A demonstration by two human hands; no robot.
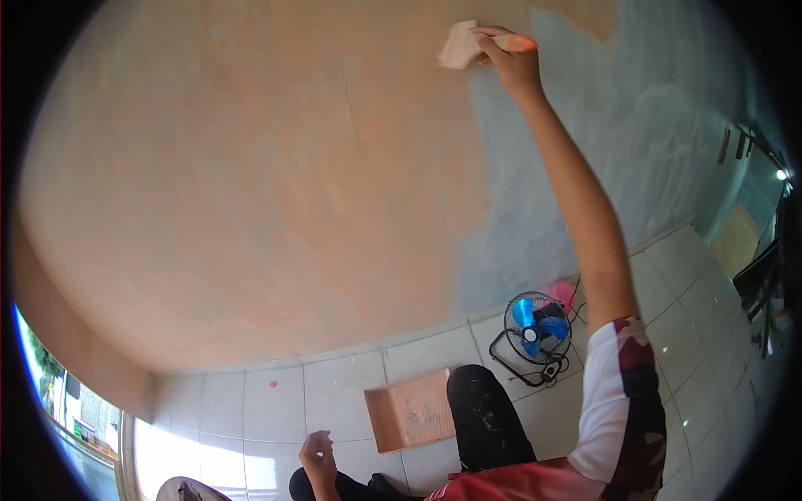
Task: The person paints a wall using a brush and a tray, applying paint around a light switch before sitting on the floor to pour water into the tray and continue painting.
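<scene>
At the lower left edge a strip of bright outdoors [63, 401] shows green and a building. Just right of it, low in the frame, the left hand [319, 457] hangs above the white tiled floor [276, 409], fingers loosely curled inward and holding nothing, touching nothing that can be seen. A small red speck [272, 385] lies on the tiles beyond it. Next comes a paint tray [409, 411], coated in peach-orange paint, lying flat on the floor and touching the person's dark-trousered knee [484, 417]. Further right a black floor fan [533, 330] with blue blades stands close to the wall, a pink object [563, 292] just behind it. Above all this the wall [251, 192] is peach-orange over its left and middle, grey-blue to the right. High up, at the border of the two colours, the right hand [510, 58] is raised on a straight arm, fingers wrapped closed around the orange handle of a paintbrush [461, 46], whose bristles press flat against the wall
</scene>
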